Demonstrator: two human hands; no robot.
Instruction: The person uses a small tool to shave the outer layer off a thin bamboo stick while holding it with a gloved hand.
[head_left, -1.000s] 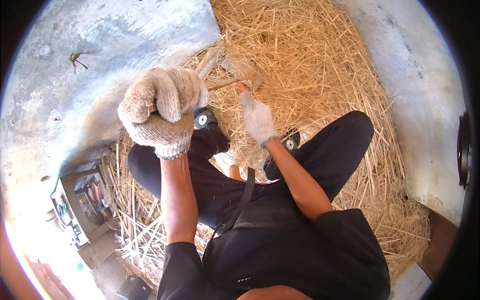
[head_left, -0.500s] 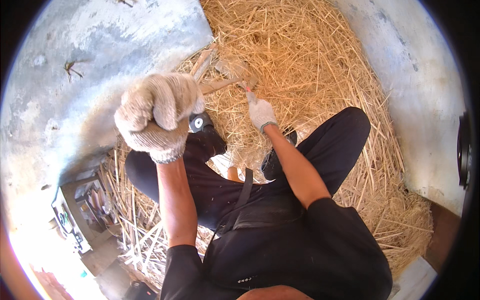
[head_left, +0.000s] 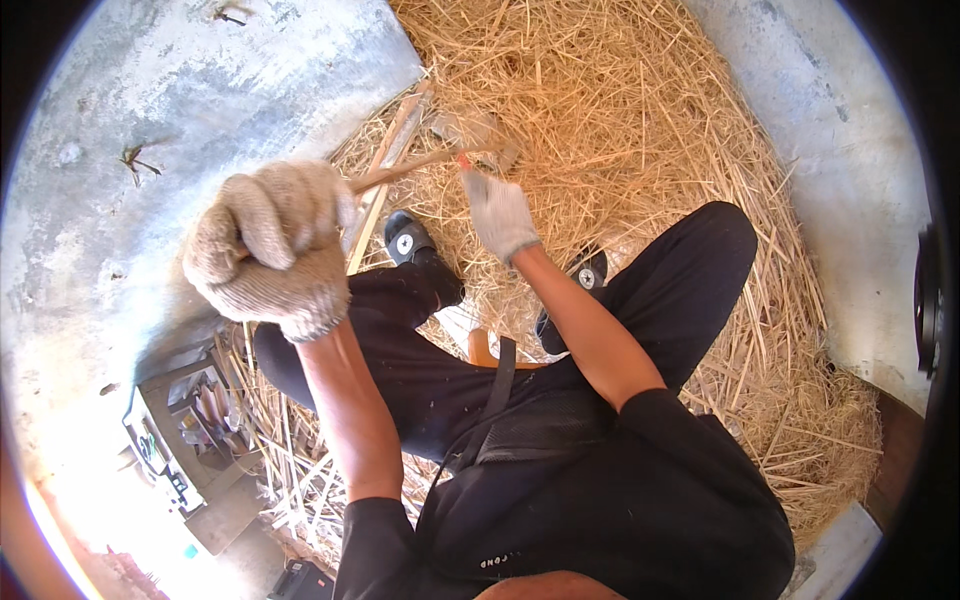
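The floor is buried under a deep mat of golden straw-like shavings (head_left: 640,120), fine and curly at the top of the view, coarser and paler along the right and at lower left. It lies between a mottled blue-grey wall (head_left: 300,90) on the left, with a dark twiggy bit (head_left: 138,165) sticking out of it, and a pale, stained wall (head_left: 850,200) on the right, where a black round object (head_left: 930,300) shows at the rim. Low on that side are a reddish-brown panel (head_left: 897,450) and a pale slab (head_left: 845,550). Strong light washes out the lower left, around a small wooden stand (head_left: 215,500) with assorted items inside; a dark box (head_left: 302,580) sits near it. In the middle, a person in dark clothes sits with knees spread, dark slippers (head_left: 408,240) down in the shavings and an orange-yellow piece (head_left: 482,348) between the legs. The two gloved hands are apart: the left hand (head_left: 270,245) is raised in a fist around a thin brown strip (head_left: 400,170), which slants across above the shavings toward the right hand (head_left: 500,213). That one is closed on a small red piece (head_left: 463,160) showing at its fingertips, beside the strip. Pale wooden lengths (head_left: 395,140) lie against the left wall's edge.
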